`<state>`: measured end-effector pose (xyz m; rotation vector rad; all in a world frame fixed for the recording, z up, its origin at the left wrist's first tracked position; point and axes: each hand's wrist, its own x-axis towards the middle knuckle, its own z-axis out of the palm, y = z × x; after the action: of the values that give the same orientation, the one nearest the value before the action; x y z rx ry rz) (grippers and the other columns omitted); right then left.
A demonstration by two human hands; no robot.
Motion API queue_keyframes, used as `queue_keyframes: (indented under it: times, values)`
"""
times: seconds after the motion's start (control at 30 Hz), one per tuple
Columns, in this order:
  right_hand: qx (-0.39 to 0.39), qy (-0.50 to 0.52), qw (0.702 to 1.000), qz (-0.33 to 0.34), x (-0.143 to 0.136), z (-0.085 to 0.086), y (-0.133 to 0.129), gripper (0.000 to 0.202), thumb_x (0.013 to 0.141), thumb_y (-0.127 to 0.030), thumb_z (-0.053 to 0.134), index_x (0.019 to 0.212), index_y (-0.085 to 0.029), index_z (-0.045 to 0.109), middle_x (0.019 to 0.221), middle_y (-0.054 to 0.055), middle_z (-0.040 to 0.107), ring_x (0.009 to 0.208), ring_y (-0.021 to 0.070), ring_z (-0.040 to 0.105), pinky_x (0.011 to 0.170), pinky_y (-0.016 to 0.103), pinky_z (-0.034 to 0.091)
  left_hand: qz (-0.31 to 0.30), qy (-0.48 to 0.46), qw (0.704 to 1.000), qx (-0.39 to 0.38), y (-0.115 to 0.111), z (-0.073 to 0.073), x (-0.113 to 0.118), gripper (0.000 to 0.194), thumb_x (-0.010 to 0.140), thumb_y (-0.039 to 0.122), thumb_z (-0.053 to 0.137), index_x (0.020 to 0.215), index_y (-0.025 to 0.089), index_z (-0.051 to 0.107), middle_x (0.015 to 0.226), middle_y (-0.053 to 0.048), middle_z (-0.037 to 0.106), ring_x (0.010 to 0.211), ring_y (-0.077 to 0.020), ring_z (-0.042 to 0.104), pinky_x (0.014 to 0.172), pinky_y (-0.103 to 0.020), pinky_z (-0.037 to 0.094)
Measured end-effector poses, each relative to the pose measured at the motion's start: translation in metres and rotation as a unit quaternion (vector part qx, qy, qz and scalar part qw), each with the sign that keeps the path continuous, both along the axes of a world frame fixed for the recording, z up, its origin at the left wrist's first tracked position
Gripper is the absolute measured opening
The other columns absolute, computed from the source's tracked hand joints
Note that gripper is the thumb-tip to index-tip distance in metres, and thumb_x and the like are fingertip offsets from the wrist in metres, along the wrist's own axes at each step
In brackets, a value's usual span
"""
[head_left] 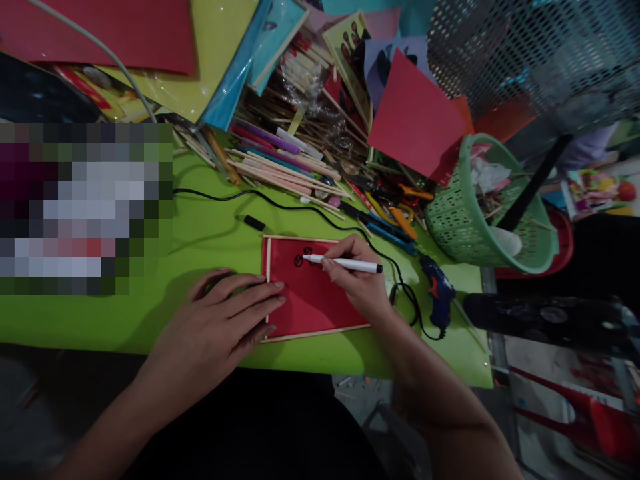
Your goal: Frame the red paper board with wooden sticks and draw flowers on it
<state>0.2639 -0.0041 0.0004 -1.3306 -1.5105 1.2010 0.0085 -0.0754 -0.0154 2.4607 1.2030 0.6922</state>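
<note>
A red sheet (315,303) edged with thin wooden sticks lies on the green table near its front edge. My right hand (357,273) grips a white marker (357,265) with a black end, its tip touching the sheet near the top. Small black looped marks (299,261) show beside the tip, partly behind the marker. My left hand (235,313) rests flat, fingers stretched over the sheet's left edge. A black marker cap (255,223) lies just above the sheet's upper left corner.
A blue glue gun (440,293) lies right of the sheet, its black cord looping behind. Green basket (445,207) stands at the right. Wooden sticks (285,170), pens and scissors crowd the back, beneath a red paper (415,113). A blurred-out patch covers the left.
</note>
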Motion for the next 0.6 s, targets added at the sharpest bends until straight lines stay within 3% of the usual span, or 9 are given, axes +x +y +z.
queue_keyframes:
  times: [0.6]
  values:
    - [-0.002,-0.034,0.999,0.003,-0.0027,0.0048,0.0004,0.017,0.084,-0.033,0.074,0.085,-0.023,0.060,0.073,-0.002,0.066,0.061,0.0125,0.053,0.055,0.026,0.041,-0.004,0.008,1.000,-0.017,-0.0005,-0.0006,-0.0015,0.038,0.103,0.033,0.057,0.141,0.033,0.061,0.142,0.003,0.069,0.128,-0.0249,0.061,0.111,-0.051,0.036]
